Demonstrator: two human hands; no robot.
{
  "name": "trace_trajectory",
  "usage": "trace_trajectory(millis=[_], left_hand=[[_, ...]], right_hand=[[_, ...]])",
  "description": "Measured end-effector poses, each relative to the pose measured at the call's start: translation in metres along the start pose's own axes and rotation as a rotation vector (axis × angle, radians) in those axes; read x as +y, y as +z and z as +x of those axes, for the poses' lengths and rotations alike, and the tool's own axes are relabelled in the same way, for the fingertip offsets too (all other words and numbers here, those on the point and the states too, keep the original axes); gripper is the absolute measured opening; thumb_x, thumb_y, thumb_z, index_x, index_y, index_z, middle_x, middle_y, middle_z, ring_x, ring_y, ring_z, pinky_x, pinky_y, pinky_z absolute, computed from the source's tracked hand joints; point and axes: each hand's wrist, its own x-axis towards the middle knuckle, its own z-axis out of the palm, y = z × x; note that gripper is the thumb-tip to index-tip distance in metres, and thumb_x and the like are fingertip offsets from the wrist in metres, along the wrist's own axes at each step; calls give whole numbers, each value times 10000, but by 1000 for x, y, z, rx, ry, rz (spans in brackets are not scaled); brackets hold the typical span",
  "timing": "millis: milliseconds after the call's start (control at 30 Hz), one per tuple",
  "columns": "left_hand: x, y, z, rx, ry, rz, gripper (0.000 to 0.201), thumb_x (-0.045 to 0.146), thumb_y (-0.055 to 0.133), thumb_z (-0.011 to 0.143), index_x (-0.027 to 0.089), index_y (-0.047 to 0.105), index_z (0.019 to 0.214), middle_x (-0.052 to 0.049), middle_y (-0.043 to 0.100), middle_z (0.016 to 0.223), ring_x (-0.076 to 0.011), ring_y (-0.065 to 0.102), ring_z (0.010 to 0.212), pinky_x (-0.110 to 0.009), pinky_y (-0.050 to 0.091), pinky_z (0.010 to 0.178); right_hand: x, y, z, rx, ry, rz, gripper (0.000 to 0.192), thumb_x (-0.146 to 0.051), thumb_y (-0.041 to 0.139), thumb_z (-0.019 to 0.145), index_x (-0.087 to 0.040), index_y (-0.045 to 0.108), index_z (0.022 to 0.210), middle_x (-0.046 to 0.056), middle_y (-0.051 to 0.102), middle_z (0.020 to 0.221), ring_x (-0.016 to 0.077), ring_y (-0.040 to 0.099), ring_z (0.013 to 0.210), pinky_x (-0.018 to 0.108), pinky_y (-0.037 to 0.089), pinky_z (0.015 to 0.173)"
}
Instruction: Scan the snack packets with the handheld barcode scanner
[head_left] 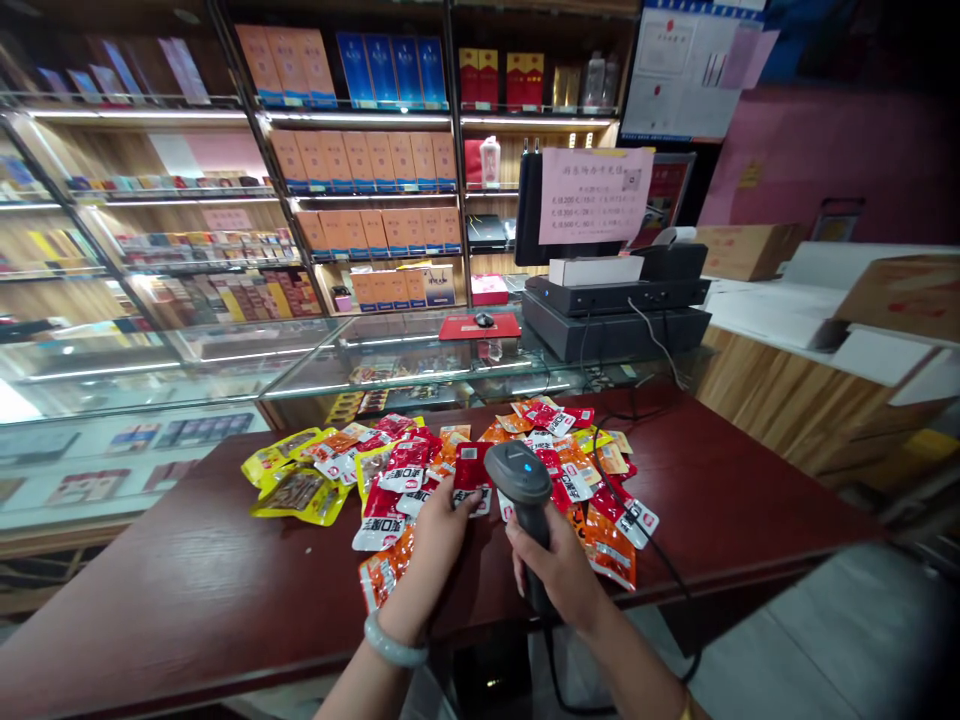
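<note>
My right hand (553,560) is wrapped round the handle of a black barcode scanner (519,472), which has a blue light on top. A cable runs from its base. Just left of the scanner head, my left hand (441,525) pinches a red and white snack packet (471,468) whose barcode faces up. Around both hands lie two loose heaps of small snack packets. The left heap holds red-and-white, orange and yellow packets (306,492); the right heap holds mostly red and orange packets (611,545). My left wrist wears a pale bangle.
The packets rest on a dark red-brown table (247,590). Behind it stand a glass counter (315,365), a red mouse pad (457,327) with a mouse, and a black cash register (615,320). The scanner cable (664,560) loops across the right side. Stocked shelves line the back wall.
</note>
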Motion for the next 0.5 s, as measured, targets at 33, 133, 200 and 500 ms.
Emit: trace_trajectory(millis=[33, 133, 200, 500], left_hand=[[0, 0, 2, 8, 13, -52, 247, 377, 682, 835, 210, 738, 1008, -99, 815, 1045, -301, 746, 970, -401, 532, 900], [-1, 0, 7, 23, 33, -155, 293, 391, 704, 809, 193, 743, 1021, -97, 815, 1032, -295, 740, 966, -395, 539, 905], [-5, 1, 9, 36, 36, -193, 293, 374, 741, 770, 191, 749, 998, -94, 815, 1002, -297, 735, 977, -394, 544, 915], [-8, 5, 8, 106, -17, -358, 251, 308, 839, 665, 203, 751, 876, -68, 783, 865, -277, 722, 886, -367, 566, 839]], right_hand=[[-2, 2, -1, -17, 11, -4, 505, -662, 762, 828, -230, 512, 903, -97, 518, 515, 101, 477, 374, 217, 416, 398], [-3, 7, -3, -66, 34, -19, 494, -651, 762, 828, -228, 514, 888, -96, 512, 508, 104, 482, 381, 223, 429, 414], [2, 12, -3, -82, 30, -23, 493, -658, 750, 832, -230, 511, 878, -100, 503, 486, 101, 463, 365, 221, 414, 406], [13, 23, -1, -86, 15, -2, 490, -668, 733, 842, -231, 516, 886, -104, 499, 497, 89, 427, 344, 219, 396, 384]])
